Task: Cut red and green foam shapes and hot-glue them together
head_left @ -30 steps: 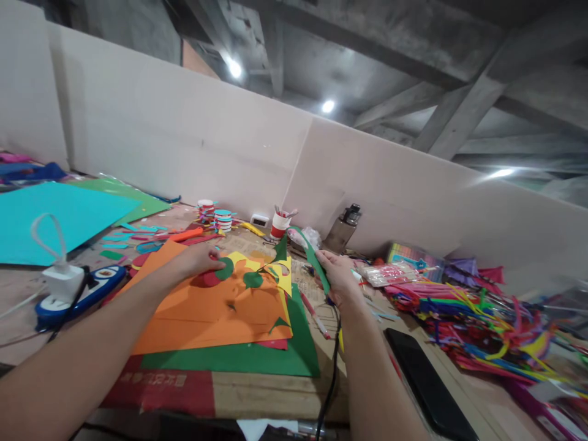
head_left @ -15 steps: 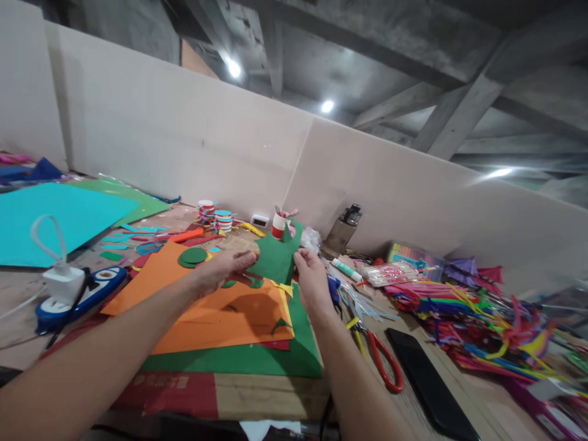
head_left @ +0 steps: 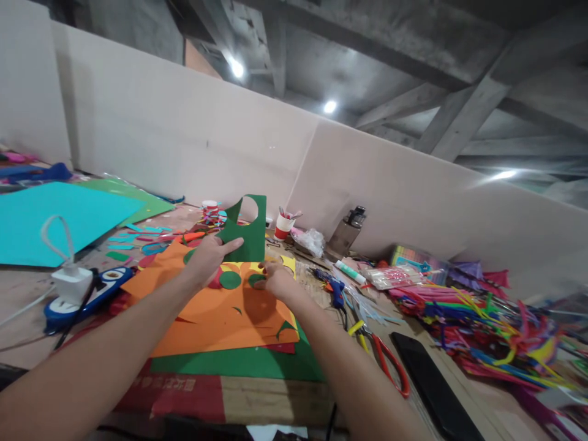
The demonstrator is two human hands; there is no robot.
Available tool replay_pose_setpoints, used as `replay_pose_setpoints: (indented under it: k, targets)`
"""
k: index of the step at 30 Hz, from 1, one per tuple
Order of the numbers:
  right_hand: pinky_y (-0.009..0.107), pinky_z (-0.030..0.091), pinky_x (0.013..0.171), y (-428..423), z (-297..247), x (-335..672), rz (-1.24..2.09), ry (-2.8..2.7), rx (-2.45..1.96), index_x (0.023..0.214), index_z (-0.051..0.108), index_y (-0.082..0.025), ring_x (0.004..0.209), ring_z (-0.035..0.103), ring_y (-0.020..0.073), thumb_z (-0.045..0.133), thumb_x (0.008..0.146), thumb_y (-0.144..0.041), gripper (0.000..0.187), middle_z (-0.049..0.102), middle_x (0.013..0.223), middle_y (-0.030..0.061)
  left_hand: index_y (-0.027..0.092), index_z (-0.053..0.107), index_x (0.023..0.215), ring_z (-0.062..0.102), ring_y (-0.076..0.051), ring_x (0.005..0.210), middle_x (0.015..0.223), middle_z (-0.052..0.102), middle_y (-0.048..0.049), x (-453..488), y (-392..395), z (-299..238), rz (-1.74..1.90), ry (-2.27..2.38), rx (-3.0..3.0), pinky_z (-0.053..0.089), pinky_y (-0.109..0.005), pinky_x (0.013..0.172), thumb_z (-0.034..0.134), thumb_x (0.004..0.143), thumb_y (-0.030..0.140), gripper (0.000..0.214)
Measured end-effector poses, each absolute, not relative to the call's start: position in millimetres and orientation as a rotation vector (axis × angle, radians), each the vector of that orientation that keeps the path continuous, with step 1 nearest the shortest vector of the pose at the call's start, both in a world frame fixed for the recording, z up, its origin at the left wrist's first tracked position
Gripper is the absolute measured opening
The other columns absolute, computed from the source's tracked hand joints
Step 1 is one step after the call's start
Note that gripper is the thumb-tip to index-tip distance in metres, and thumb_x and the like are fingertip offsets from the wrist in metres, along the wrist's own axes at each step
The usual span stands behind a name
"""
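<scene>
My left hand (head_left: pixel 207 255) grips the lower edge of a dark green paper piece (head_left: pixel 245 233) with a round cut-out at its top, holding it upright above the stack. My right hand (head_left: pixel 275 280) rests lower, fingers curled at a small green paper circle (head_left: pixel 254 280) on the orange sheet (head_left: pixel 220 315). A second green circle (head_left: pixel 229 280) lies beside it, next to a red paper shape and a yellow sheet edge. Under the orange sheet lies a large green sheet (head_left: pixel 275 362).
Red-handled scissors (head_left: pixel 388 366), a blue glue gun (head_left: pixel 333 285), a glue stick (head_left: pixel 350 271) and a black phone (head_left: pixel 434 392) lie to the right. Coloured pipe cleaners (head_left: pixel 478 324) are piled far right. A teal sheet (head_left: pixel 55 217) and a blue-and-white device (head_left: pixel 82 288) sit left. A red-and-white cup (head_left: pixel 283 225) and a bottle (head_left: pixel 346 233) stand by the wall.
The left hand has lifted the green cut piece upright and to the left. The right hand let go of it and dropped to the small green circle on the orange sheet.
</scene>
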State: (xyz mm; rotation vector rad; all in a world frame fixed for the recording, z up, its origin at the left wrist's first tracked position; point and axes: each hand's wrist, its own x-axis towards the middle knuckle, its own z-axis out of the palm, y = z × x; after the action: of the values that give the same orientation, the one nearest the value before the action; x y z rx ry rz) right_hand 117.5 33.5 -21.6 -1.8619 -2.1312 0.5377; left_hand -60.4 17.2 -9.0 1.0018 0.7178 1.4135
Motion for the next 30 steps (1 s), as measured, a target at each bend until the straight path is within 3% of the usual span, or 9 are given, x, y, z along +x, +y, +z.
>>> replay_pose_setpoints:
  k: [5, 10, 13, 15, 20, 24, 25, 27, 30]
  targets:
    - [0.028, 0.044, 0.057, 41.4, -19.9, 116.2, 0.569, -2.137, -1.925, 0.074, 0.068, -0.020, 0.068, 0.062, 0.0214, 0.086, 0.044, -0.021, 0.035, 0.067, 0.070, 0.0028, 0.012, 0.069, 0.107, 0.069, -0.028, 0.096, 0.097, 0.075, -0.0101, -58.6, 19.7, -12.7, 1.461, 0.729, 0.949, 0.055, -0.040, 0.085, 0.083, 0.057, 0.037, 0.057]
    - [0.021, 0.037, 0.050, 30.7, -7.7, 135.1, 0.615, -1.988, -1.759, 0.062, 0.061, -0.018, 0.056, 0.053, 0.0115, 0.067, 0.066, -0.019, 0.008, 0.056, 0.056, -0.0023, 0.013, 0.070, 0.100, 0.070, -0.025, 0.089, 0.094, 0.075, -0.0091, -63.2, 28.0, -23.1, 1.487, 0.846, 0.928, 0.056, -0.035, 0.081, 0.081, 0.061, 0.036, 0.046]
    - [0.019, 0.038, 0.050, 27.1, 3.1, 139.0, 0.609, -1.828, -1.601, 0.077, 0.061, -0.017, 0.057, 0.052, 0.0105, 0.051, 0.080, -0.029, 0.016, 0.057, 0.065, -0.0018, 0.015, 0.069, 0.100, 0.070, -0.025, 0.085, 0.095, 0.075, -0.0097, -61.2, 28.3, -27.4, 1.390, 0.952, 0.993, 0.058, -0.034, 0.067, 0.077, 0.066, 0.043, 0.044]
    - [0.020, 0.040, 0.049, 26.0, 7.2, 132.2, 0.606, -1.742, -1.513, 0.085, 0.059, -0.017, 0.057, 0.051, 0.0105, 0.049, 0.083, -0.036, 0.022, 0.056, 0.068, -0.0020, 0.015, 0.069, 0.102, 0.070, -0.026, 0.084, 0.096, 0.074, -0.0102, -56.0, 24.2, -26.8, 1.292, 0.925, 1.027, 0.058, -0.035, 0.062, 0.077, 0.067, 0.046, 0.047]
    - [0.021, 0.041, 0.055, 25.8, 6.4, 102.5, 0.535, -1.723, -1.391, 0.073, 0.057, -0.018, 0.061, 0.051, 0.0108, 0.060, 0.079, -0.037, 0.021, 0.055, 0.064, -0.0033, 0.014, 0.072, 0.096, 0.070, -0.023, 0.082, 0.093, 0.075, -0.0079, -46.3, 13.9, -22.9, 1.329, 0.738, 1.033, 0.057, -0.037, 0.080, 0.085, 0.058, 0.036, 0.046]
    - [0.022, 0.045, 0.061, 34.3, 3.4, 103.3, 0.517, -1.859, -1.497, 0.094, 0.061, -0.017, 0.070, 0.060, 0.0116, 0.038, 0.095, -0.037, 0.031, 0.065, 0.082, 0.0013, 0.012, 0.072, 0.089, 0.070, -0.022, 0.080, 0.089, 0.075, -0.0078, -53.5, 23.4, -24.0, 1.519, 0.811, 0.845, 0.055, -0.038, 0.084, 0.087, 0.051, 0.025, 0.042]
    - [0.023, 0.047, 0.065, 38.0, 1.4, 106.7, 0.500, -1.881, -1.539, 0.098, 0.061, -0.017, 0.076, 0.062, 0.0123, 0.038, 0.095, -0.034, 0.029, 0.067, 0.089, 0.0033, 0.012, 0.072, 0.088, 0.070, -0.022, 0.079, 0.088, 0.075, -0.0072, -56.0, 27.0, -23.8, 1.593, 0.816, 0.758, 0.055, -0.039, 0.084, 0.087, 0.051, 0.022, 0.041]
    - [0.026, 0.047, 0.076, 46.5, -5.2, 112.9, 0.460, -1.955, -1.654, 0.096, 0.064, -0.015, 0.090, 0.063, 0.0163, 0.055, 0.088, -0.025, 0.015, 0.068, 0.097, 0.0069, 0.014, 0.071, 0.087, 0.070, -0.020, 0.078, 0.085, 0.075, -0.0053, -60.1, 32.4, -21.5, 1.716, 0.805, 0.593, 0.055, -0.038, 0.082, 0.084, 0.053, 0.016, 0.037]
    - [0.032, 0.046, 0.085, 60.1, -17.7, 114.8, 0.449, -2.130, -1.841, 0.098, 0.066, -0.015, 0.102, 0.061, 0.0228, 0.075, 0.071, -0.015, 0.028, 0.067, 0.106, 0.0099, 0.016, 0.071, 0.083, 0.068, -0.017, 0.073, 0.080, 0.074, -0.0022, -63.2, 33.5, -14.6, 1.784, 0.805, 0.460, 0.054, -0.032, 0.076, 0.080, 0.057, 0.009, 0.028]
